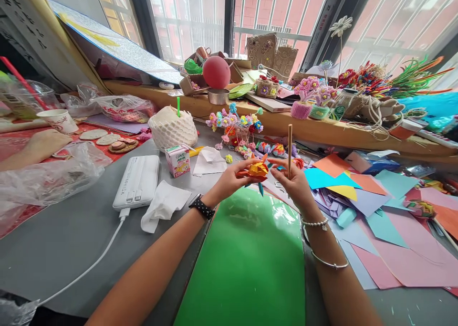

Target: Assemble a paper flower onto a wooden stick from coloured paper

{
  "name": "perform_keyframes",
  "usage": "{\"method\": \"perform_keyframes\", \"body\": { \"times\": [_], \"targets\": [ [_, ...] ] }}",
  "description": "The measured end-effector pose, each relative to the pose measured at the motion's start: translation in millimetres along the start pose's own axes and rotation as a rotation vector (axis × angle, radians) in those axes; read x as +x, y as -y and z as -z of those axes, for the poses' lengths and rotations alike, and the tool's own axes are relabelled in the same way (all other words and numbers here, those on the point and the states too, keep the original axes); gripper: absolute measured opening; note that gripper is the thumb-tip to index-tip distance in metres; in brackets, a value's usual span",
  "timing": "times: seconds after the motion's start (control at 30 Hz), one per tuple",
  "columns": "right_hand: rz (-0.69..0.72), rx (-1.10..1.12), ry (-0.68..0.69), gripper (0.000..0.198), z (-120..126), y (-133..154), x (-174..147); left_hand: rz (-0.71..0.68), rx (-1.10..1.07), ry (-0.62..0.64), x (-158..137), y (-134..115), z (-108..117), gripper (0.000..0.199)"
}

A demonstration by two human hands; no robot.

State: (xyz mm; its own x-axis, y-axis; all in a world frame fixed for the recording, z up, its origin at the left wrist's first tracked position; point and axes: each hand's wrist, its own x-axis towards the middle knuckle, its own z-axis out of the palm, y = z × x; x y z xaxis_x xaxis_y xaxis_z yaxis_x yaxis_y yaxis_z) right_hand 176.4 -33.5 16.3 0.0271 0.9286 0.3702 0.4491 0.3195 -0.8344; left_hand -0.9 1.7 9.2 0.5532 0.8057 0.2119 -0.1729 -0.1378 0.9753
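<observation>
Over the far end of a green mat point(250, 254), my left hand point(232, 180) is closed round a paper flower point(258, 169) with yellow and orange petals and a bluish leaf tip below. Close on its right, my right hand point(291, 180) grips a thin wooden stick point(289, 147) that stands nearly upright between the fingers. The right fingertips come near the flower's petals; whether they touch, I cannot tell. Behind the hands lie small folded paper flowers point(278, 149) in several colours.
Coloured paper sheets point(386, 235) spread over the right side. At left are a white power bank point(138, 180) with a cable, crumpled tissue point(164, 202), a small drink carton point(178, 161) and a coconut point(173, 128) with a straw. Another person's hand point(50, 144) rests at far left.
</observation>
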Motion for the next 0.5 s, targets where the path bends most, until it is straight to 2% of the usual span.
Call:
{"method": "perform_keyframes", "body": {
  "times": [0.23, 0.37, 0.43, 0.5],
  "targets": [
    [0.106, -0.130, -0.058, 0.026, 3.2, -5.4, 2.1, 0.074, -0.019, 0.095, -1.4, -3.5, 2.9, 0.054],
    [0.051, -0.146, -0.020, 0.022, 4.4, -4.7, 0.1, 0.100, -0.030, 0.120, -0.4, -2.5, 4.9, 0.059],
    [0.026, -0.135, -0.068, 0.022, 3.3, -3.4, -1.3, 0.095, -0.012, 0.046, 1.3, 0.0, 5.8, 0.064],
    [0.037, -0.140, -0.165, 0.022, 1.1, -2.0, -2.6, 0.103, 0.028, -0.103, 3.2, 3.6, 6.2, 0.067]
  ]
}}
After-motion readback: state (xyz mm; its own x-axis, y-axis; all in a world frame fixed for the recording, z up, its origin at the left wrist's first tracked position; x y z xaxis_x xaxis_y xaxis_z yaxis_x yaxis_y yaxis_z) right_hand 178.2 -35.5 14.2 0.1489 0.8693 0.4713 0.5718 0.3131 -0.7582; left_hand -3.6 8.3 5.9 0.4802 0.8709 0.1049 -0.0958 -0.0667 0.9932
